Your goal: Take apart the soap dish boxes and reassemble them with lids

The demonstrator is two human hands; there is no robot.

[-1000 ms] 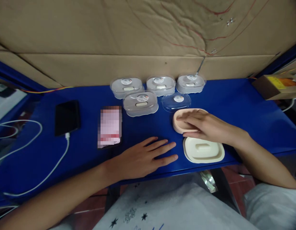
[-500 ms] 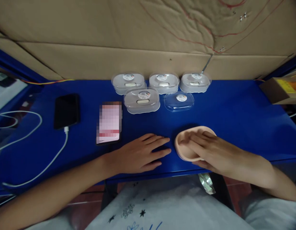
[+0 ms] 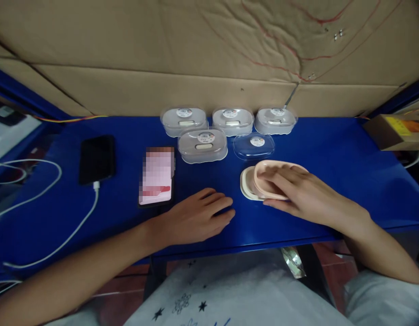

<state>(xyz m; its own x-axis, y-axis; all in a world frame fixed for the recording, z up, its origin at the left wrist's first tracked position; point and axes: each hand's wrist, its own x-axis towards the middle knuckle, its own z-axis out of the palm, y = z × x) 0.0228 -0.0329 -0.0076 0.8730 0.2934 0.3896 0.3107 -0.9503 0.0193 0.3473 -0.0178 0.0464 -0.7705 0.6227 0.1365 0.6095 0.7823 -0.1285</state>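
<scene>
My right hand (image 3: 294, 185) grips an oval peach-coloured dish (image 3: 275, 194) by its near wall, fingers inside and thumb outside. Tilted, the dish overlaps a cream-coloured oval piece (image 3: 247, 184) that lies on the blue table; much of this piece is hidden beneath it. My left hand (image 3: 204, 215) rests palm down to the left, holding nothing, its fingers a little bent and partly spread. Beyond my right hand lies a clear oval lid (image 3: 252, 149) with a round sticker.
Several translucent oval boxes (image 3: 202, 151) stand at the back of the blue table (image 3: 209, 176). On the left are a lit phone (image 3: 157, 176) and a black phone (image 3: 96, 159) with a white cable (image 3: 92, 206). A cardboard box (image 3: 389, 133) sits far right.
My right hand has moved away from me with the peach dish, and the cream piece now shows under it. My left hand's fingers have drawn in slightly.
</scene>
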